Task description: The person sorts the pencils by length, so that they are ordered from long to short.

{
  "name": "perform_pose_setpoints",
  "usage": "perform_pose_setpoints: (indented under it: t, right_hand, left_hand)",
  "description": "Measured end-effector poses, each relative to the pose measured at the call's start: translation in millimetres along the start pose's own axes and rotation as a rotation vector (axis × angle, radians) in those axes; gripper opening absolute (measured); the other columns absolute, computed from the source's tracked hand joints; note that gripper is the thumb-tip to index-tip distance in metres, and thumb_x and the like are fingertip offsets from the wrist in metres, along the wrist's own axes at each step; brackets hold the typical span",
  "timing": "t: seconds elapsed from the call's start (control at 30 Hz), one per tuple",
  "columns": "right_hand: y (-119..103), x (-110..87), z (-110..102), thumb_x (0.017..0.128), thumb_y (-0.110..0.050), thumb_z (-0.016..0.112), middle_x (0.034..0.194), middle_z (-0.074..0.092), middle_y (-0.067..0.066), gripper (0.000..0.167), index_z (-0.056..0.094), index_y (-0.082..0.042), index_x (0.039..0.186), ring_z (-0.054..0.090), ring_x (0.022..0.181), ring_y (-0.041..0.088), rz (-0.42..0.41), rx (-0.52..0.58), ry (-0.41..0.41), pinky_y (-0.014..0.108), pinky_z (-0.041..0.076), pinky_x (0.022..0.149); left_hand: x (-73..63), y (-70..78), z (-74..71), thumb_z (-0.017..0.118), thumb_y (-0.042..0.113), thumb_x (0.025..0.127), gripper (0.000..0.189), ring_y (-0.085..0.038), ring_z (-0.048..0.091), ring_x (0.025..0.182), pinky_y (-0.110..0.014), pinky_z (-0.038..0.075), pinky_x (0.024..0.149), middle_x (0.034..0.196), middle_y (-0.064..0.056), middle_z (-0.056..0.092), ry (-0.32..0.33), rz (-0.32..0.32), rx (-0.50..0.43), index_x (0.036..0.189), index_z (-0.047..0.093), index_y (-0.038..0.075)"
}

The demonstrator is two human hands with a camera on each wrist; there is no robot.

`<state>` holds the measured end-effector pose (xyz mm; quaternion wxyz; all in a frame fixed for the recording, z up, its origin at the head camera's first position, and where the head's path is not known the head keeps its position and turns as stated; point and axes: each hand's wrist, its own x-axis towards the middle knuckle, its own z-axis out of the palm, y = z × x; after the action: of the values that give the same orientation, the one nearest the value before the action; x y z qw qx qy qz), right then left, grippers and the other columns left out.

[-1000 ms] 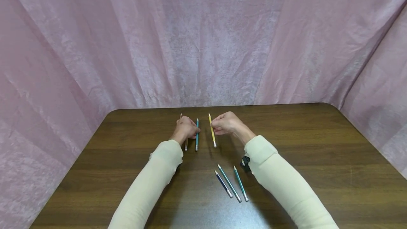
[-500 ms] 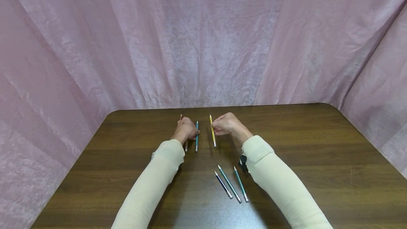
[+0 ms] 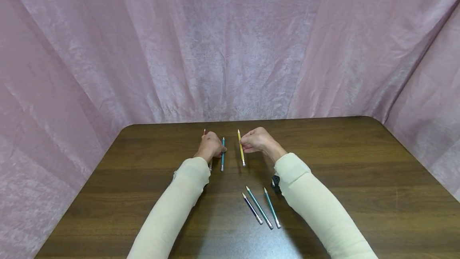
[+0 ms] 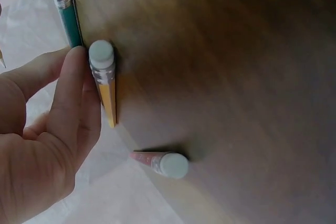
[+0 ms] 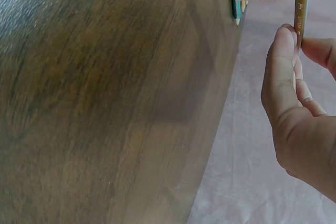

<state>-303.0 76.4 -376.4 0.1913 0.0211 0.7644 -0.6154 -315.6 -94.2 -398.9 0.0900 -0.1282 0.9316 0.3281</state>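
Observation:
In the head view my left hand pinches a teal pencil at its middle, tip pointing to the far edge. Next to the fingers in the left wrist view lies an orange pencil, and farther off is a red pencil; in the head view the hand hides most of both. My right hand holds a yellow pencil between thumb and fingertips, its eraser end toward me. Lettering shows on that pencil in the right wrist view.
Closer to me on the brown wooden table lie a dark blue pencil, a teal pencil and a green pencil, all slanted. A pink curtain hangs behind the table's far edge.
The teal pencil's tip has shifted slightly toward me in the left hand. The yellow pencil has moved a little to the right. The three near pencils have stayed put.

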Motion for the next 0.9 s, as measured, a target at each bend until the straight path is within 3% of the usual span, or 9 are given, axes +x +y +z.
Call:
perform_pose_setpoints:
  t: [0.2, 0.73, 0.9]
  right_hand:
    - [1.2, 1.2, 2.0, 0.09, 0.006, 0.061, 0.075, 0.065, 0.009, 0.024, 0.064, 0.015, 0.112, 0.063, 0.064, 0.013, -0.001, -0.003, 0.001, 0.031, 0.062, 0.075]
    - [-0.5, 4.1, 10.9, 0.09, 0.004, 0.065, 0.072, 0.065, 0.009, 0.022, 0.066, 0.014, 0.11, 0.065, 0.065, 0.014, 0.006, -0.023, -0.005, 0.034, 0.062, 0.078]
    - [0.1, 5.7, 12.6, 0.09, 0.006, 0.064, 0.071, 0.065, 0.009, 0.02, 0.066, 0.014, 0.108, 0.065, 0.063, 0.014, 0.003, -0.031, 0.006, 0.033, 0.062, 0.075]
  left_hand:
    - [-3.9, 0.2, -1.2, 0.08, 0.018, 0.087, 0.02, -0.026, 0.064, 0.079, -0.033, 0.058, 0.074, 0.105, -0.02, 0.055, -0.015, 0.024, 0.062, 0.083, 0.071, 0.001]
    - [-1.8, -4.0, -2.4, 0.077, 0.01, 0.089, 0.014, -0.016, 0.069, 0.062, -0.028, 0.059, 0.065, 0.085, -0.014, 0.064, -0.043, 0.026, -0.014, 0.081, 0.072, 0.001]
    - [0.9, -1.7, -3.0, 0.077, 0.007, 0.088, 0.011, -0.016, 0.07, 0.062, -0.026, 0.06, 0.06, 0.088, -0.016, 0.066, -0.063, 0.003, -0.042, 0.08, 0.073, 0.0]
